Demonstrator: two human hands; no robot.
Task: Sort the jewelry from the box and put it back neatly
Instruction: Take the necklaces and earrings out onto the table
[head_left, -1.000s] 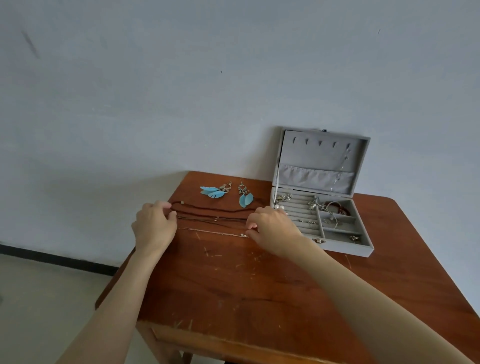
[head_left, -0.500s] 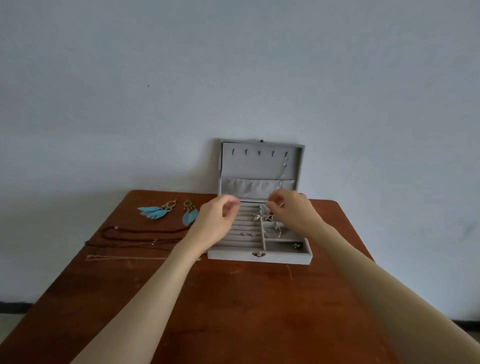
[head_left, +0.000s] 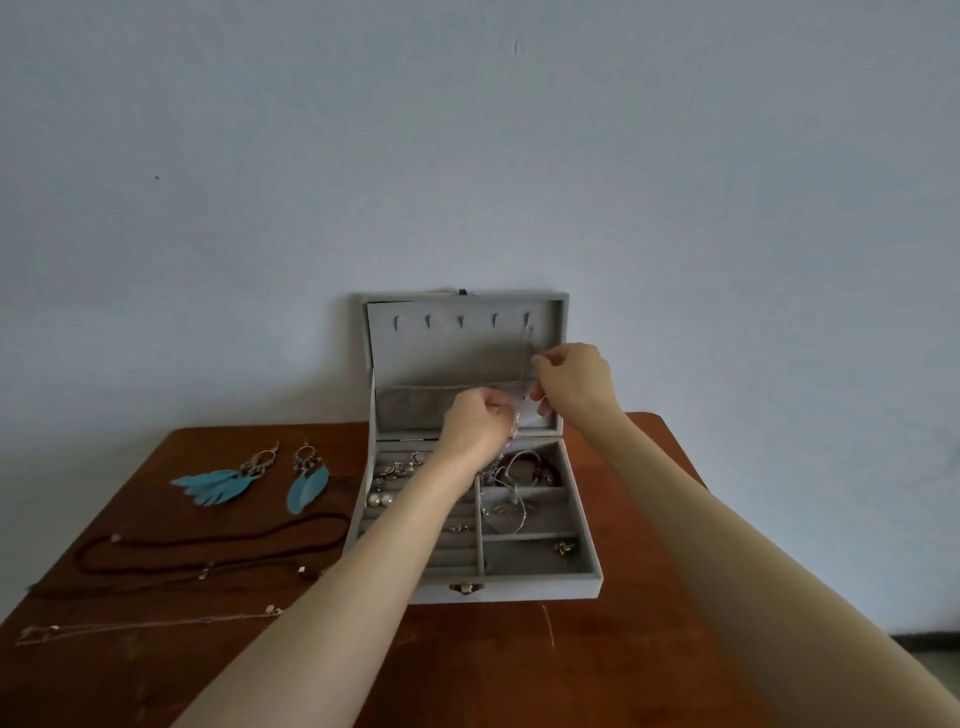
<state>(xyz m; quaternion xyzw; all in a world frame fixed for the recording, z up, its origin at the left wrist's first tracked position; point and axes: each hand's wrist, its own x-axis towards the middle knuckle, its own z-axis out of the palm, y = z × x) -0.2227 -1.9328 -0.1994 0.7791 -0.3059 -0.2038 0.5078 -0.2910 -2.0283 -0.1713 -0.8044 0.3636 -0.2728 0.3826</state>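
The thin silver chain (head_left: 521, 387) hung from the rightmost of the 5 hooks in the open lid (head_left: 457, 364) of the grey jewelry box (head_left: 587, 571), at about 12 o'clock on the table. It was very fine and hard to see against the grey lining; it ran down from the hook, between the 2 hands, toward the compartments below.

1 second before, both hands were on the table at 9 o'clock from the box, at the necklaces laid out there. Half a second before, they were already over the tray of the box. In this moment they were raised in front of the lid. The right hand (head_left: 574, 384) pinched the chain near its upper part with thumb and forefinger, and the left hand (head_left: 475, 426) gripped it lower, with curled fingers. In my judgement the person had finished with the necklaces on the table and had started to take this chain off its hook, so the sorting was not far along.

In the tray, the ring rolls at 9 o'clock held small pieces and 2 pearls (head_left: 381, 500), and the compartments at 3 o'clock held bracelets (head_left: 524, 470). On the wooden table (head_left: 519, 670), at 9 o'clock from the box, lay 2 blue feather earrings (head_left: 218, 483), a dark cord necklace (head_left: 208, 545) and a thin pale chain (head_left: 150, 623).
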